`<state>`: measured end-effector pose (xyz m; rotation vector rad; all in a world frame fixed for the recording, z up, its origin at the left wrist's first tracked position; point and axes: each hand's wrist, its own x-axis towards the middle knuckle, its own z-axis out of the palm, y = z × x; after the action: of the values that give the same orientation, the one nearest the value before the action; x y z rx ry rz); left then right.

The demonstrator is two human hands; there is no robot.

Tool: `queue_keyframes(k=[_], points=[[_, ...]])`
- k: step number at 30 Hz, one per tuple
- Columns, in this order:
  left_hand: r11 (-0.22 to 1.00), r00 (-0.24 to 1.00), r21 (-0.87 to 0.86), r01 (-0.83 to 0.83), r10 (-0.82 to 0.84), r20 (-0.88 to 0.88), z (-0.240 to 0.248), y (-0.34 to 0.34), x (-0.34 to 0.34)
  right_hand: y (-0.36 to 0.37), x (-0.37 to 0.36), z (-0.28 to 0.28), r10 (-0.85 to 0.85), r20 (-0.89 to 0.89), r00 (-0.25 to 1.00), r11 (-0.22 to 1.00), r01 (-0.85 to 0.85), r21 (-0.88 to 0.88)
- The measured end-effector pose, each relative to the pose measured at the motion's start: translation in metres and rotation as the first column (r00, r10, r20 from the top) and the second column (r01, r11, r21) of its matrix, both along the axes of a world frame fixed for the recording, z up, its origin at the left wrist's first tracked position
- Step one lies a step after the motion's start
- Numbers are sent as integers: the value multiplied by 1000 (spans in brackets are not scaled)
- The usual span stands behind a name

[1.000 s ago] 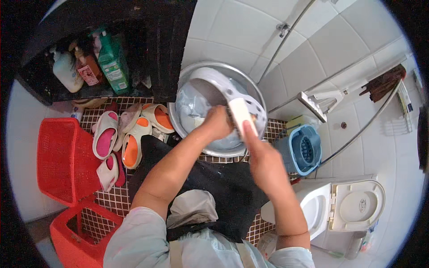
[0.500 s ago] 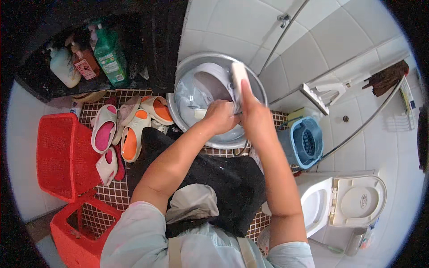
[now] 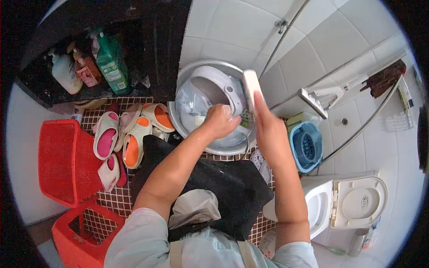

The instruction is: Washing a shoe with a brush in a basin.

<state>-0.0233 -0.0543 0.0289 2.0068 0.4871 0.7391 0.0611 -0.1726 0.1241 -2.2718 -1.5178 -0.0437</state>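
A white clog [image 3: 214, 77] is tilted up inside a round metal basin [image 3: 210, 62] with water in it. My left hand [image 3: 220, 121] is closed on the clog's near edge, its fingers partly out of sight. In my right hand [image 3: 268, 118] is a pale-backed scrub brush [image 3: 251, 85], held upright just right of the clog. Its bristle side is mostly hidden, so I cannot tell if it touches the clog. A cream piece [image 3: 199, 120] lies in the basin beside my left wrist.
Left of the basin sit several clogs with orange [image 3: 131, 151] and pink [image 3: 106, 142] insides, by a red basket [image 3: 58, 161] and a red stool [image 3: 73, 228]. A blue bucket [image 3: 306, 147] and a toilet [image 3: 319, 210] stand right. Pump bottles [image 3: 111, 64] fill a dark shelf.
My right hand and the brush have shifted slightly right, away from the clog. The clog has turned a little, showing more of its strap. The whole view has moved slightly.
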Motion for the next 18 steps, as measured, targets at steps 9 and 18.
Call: queue_keyframes(k=[9, 18], points=[[991, 983, 100, 89, -71, -168, 7, -20, 3, -2, 1, -1, -120, -19, 993, 988, 118, -101], [993, 969, 72, 90, -70, -236, 4, -13, 5, -1, -14, -10, -20, 2, 1000, 999, 20, -31]])
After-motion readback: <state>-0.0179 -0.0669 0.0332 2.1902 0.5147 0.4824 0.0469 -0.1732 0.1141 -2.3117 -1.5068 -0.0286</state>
